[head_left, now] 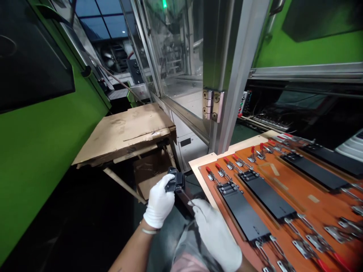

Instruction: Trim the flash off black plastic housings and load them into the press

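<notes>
Head view: I see the left hand (160,201) hold a black part (176,181) past the left edge of the orange board (317,216), maybe to steady it, while the right hand (214,231) pinches a thin stick (188,197).

The gloved left hand (160,202) grips a black part (176,180).

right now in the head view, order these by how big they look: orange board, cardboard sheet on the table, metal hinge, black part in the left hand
1. Orange board
2. Cardboard sheet
3. Metal hinge and black part: too close to rank, and the part seems nearer the camera
</notes>
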Tool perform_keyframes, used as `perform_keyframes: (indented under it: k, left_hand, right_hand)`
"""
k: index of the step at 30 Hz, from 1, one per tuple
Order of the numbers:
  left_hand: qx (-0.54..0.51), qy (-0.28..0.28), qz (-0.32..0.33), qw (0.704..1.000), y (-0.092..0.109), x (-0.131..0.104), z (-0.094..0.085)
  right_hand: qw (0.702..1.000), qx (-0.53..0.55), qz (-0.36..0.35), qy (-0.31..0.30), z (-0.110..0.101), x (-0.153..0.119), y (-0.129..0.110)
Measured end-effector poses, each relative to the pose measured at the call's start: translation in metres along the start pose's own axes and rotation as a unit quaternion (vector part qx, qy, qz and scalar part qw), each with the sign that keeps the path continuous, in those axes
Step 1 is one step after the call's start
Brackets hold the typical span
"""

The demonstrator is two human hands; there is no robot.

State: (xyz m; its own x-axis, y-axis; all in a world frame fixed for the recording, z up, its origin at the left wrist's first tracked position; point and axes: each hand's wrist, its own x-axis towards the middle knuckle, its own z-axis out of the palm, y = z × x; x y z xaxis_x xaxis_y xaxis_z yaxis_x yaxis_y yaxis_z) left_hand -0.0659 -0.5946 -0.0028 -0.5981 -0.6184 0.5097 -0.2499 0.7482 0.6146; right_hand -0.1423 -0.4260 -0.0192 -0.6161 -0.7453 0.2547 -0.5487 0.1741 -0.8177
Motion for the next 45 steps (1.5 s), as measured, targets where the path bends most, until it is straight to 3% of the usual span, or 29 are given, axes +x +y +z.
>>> perform_keyframes:
  k: [4, 10, 24, 28, 31, 34, 37, 41, 45]
  left_hand:
    - [0.158, 0.006, 0.007, 0.987, 0.011, 0.014, -0.008]
    - [0.317, -0.032, -0.028, 0.948, 0.03, 0.033, -0.018]
    - [0.381, -0.059, -0.035, 0.922, 0.027, 0.039, -0.023]
    - [0.393, -0.079, -0.019, 0.916, 0.021, 0.038, -0.019]
    - [0.398, -0.1, -0.022, 0.911, 0.015, 0.035, -0.018]
    - [0.398, -0.091, -0.039, 0.912, 0.011, 0.034, -0.019]
    - [0.398, -0.088, -0.04, 0.912, 0.011, 0.036, -0.02]
    - [0.398, -0.085, -0.03, 0.913, 0.013, 0.039, -0.019]
    - [0.4, -0.089, -0.02, 0.912, 0.012, 0.038, -0.019]
  right_hand:
    - [0.998, 0.003, 0.042, -0.053, -0.01, 0.001, -0.005]
    - [0.994, -0.032, 0.091, -0.044, -0.002, 0.012, -0.021]
    - [0.988, -0.102, 0.074, -0.083, 0.012, 0.03, -0.05]
    - [0.973, -0.19, 0.07, -0.11, 0.018, 0.04, -0.04]
    - [0.968, -0.217, 0.087, -0.093, 0.02, 0.048, -0.022]
    - [0.975, -0.189, 0.076, -0.083, 0.018, 0.047, -0.014]
    - [0.99, -0.092, 0.064, -0.089, 0.013, 0.039, -0.025]
    - [0.982, 0.076, 0.137, -0.106, 0.009, 0.031, -0.043]
    - [0.974, 0.135, 0.149, -0.104, 0.016, 0.032, -0.044]
